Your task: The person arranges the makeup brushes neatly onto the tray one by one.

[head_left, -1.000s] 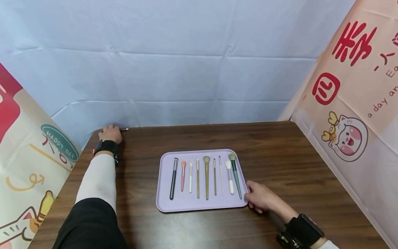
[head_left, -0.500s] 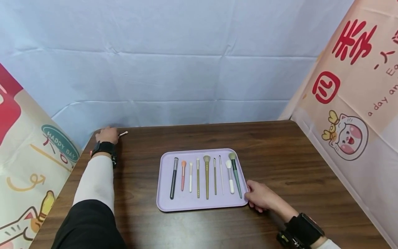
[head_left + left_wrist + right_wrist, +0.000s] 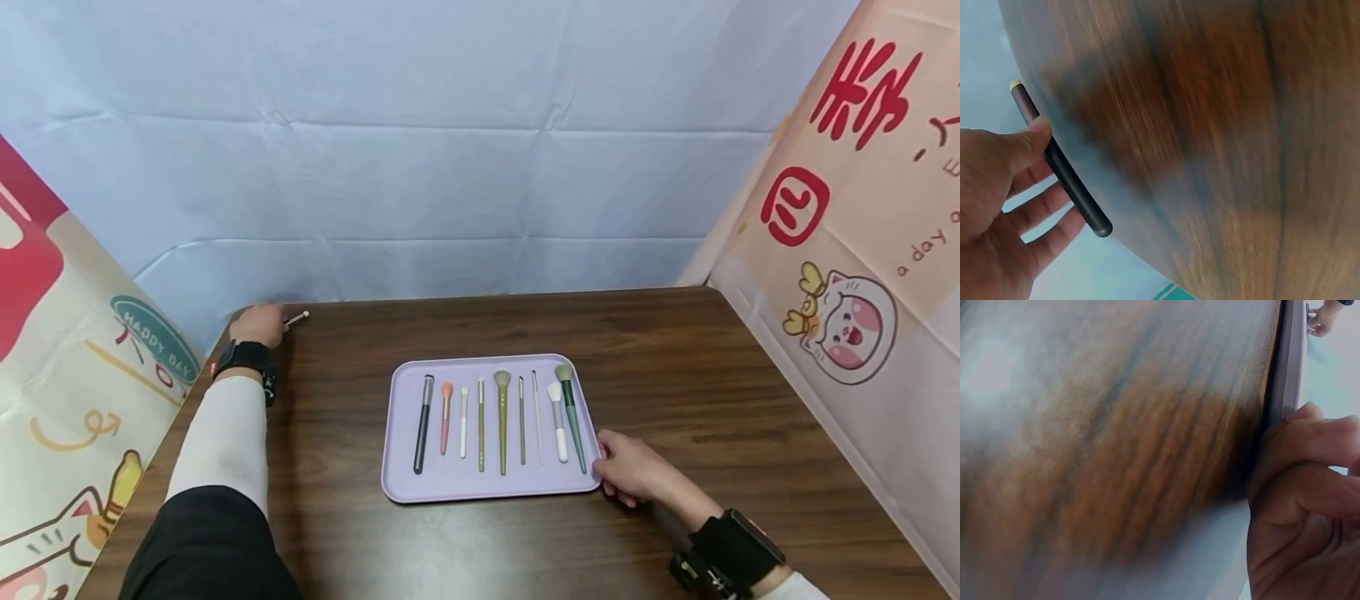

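Observation:
At the far left corner of the table, my left hand point(image 3: 258, 325) pinches a thin makeup brush point(image 3: 297, 318) between thumb and fingers. In the left wrist view this brush has a dark handle point(image 3: 1069, 175) and a small cream tip, and it slants near the table edge. My right hand point(image 3: 633, 472) grips the lower right corner of a lilac tray point(image 3: 401, 487). Several makeup brushes lie in a row on that tray, from a black one point(image 3: 423, 429) at the left to a green one point(image 3: 573, 425) at the right.
The brown wooden table point(image 3: 675, 358) has its back edge against a pale blue cloth backdrop point(image 3: 420, 183). Printed cloths hang at the left point(image 3: 45, 400) and right point(image 3: 907, 317) sides. Dark straps are on both wrists.
The brush at the far left corner has turned from lying along the back edge to a slant, and my left hand has drawn slightly left. My right hand stays at the tray corner.

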Tool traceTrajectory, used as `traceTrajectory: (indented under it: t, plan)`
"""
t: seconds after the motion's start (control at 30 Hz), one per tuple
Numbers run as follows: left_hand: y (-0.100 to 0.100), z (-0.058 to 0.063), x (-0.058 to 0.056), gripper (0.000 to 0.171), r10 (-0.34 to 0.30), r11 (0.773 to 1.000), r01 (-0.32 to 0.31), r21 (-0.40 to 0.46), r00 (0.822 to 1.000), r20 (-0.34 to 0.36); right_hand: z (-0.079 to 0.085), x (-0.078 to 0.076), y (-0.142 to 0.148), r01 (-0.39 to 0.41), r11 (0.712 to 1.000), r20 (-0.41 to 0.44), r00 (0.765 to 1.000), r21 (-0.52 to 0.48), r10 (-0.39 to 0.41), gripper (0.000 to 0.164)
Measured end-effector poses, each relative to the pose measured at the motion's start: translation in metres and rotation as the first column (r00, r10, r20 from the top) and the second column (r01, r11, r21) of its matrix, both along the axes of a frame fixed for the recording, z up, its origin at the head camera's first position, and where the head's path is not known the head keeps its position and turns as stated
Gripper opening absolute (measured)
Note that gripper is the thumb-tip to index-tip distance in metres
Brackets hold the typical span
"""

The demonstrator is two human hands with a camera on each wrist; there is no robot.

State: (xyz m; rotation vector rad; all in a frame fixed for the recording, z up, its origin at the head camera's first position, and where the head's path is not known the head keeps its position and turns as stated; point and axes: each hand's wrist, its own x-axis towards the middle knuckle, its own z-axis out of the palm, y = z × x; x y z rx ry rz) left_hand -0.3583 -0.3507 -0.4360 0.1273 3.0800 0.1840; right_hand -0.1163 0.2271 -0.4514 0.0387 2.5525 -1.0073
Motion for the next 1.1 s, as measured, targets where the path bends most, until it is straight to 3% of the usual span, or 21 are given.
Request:
traceTrajectory:
  t: [0.47, 1.1]
  plan:
    - [0.0, 0.002, 0.019, 0.015, -0.015, 1.0, 0.015, -0.006, 0.997, -0.073, 0.0, -0.002, 0.0, -0.006, 1.0, 0.003, 1.0, 0.003, 0.006, 0.012]
    - [0.023, 0.013, 0.062, 0.014, -0.046, 0.999, 0.045, -0.01, 0.996, -0.075, -0.002, -0.002, 0.0, 0.004, 1.0, 0.006, 1.0, 0.012, -0.004, 0.01]
